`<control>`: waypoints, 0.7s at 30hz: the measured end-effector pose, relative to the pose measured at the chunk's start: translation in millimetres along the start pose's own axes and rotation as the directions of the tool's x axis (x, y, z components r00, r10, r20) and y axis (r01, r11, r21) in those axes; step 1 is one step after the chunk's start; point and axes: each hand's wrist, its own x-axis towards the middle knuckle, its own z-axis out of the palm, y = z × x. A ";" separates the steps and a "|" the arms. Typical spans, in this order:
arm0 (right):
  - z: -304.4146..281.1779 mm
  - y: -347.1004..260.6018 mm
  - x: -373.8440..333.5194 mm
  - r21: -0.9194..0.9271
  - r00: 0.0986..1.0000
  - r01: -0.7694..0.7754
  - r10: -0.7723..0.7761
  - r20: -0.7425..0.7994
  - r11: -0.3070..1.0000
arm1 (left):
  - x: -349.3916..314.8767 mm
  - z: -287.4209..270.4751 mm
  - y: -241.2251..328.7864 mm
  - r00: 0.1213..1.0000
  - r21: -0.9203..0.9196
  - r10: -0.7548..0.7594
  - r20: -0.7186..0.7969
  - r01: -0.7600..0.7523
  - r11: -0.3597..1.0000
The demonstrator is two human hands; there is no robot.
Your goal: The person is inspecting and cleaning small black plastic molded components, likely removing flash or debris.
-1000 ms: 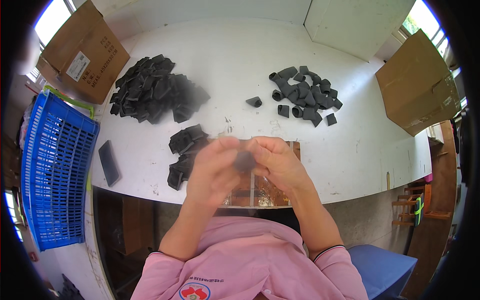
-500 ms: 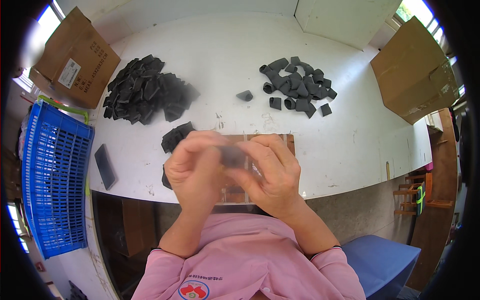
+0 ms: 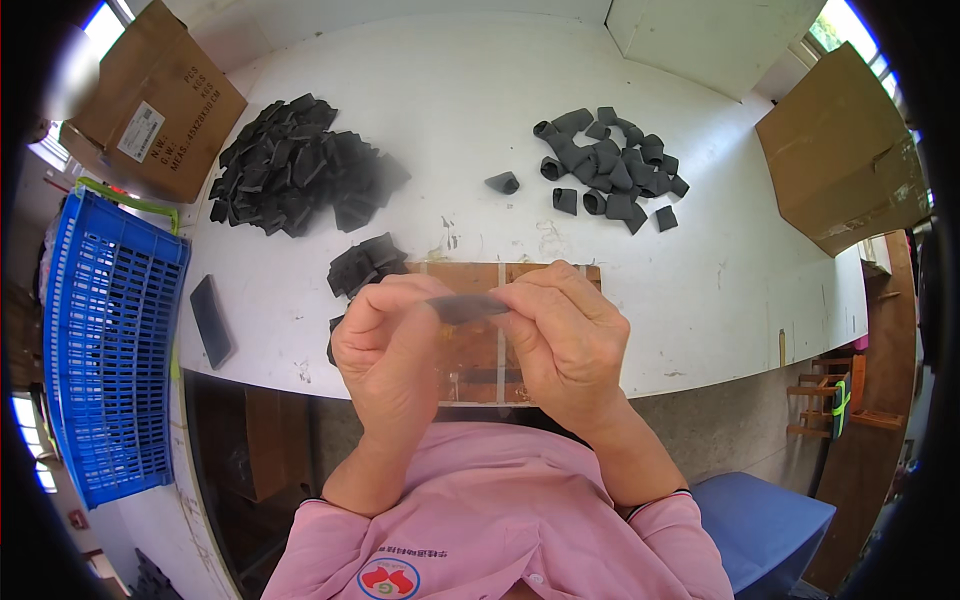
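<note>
Between my two hands, above the brown wooden board [image 3: 470, 350], I hold a dark grey fabric piece [image 3: 466, 308] stretched sideways. My left hand [image 3: 385, 335] pinches its left end, and my right hand [image 3: 568, 335] pinches its right end. Just beyond my left hand lies a small stack of dark fabric pieces [image 3: 366, 262]; more dark material is partly hidden behind that hand. A large heap of flat dark pieces [image 3: 290, 170] sits at the far left. Several rolled, tube-shaped dark pieces [image 3: 615, 165] are grouped at the far right, with a single tube [image 3: 503, 183] apart from them.
A black phone-like slab [image 3: 210, 322] lies at the white table's left edge, beside a blue plastic basket [image 3: 115, 350]. Cardboard boxes stand at the far left [image 3: 165, 105] and far right [image 3: 845, 150]. A blue stool or bin [image 3: 760, 525] is below the table, right of me.
My right hand has moved slightly right, away from the left. The fabric piece, blurred and bunched before, is now drawn out longer between my fingers.
</note>
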 end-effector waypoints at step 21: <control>0.6 9.8 -1.2 0.036 0.997 -0.026 0.023 0.079 0.999 | 3.7 1.2 2.4 0.979 0.341 -0.201 -0.009 0.192 0.920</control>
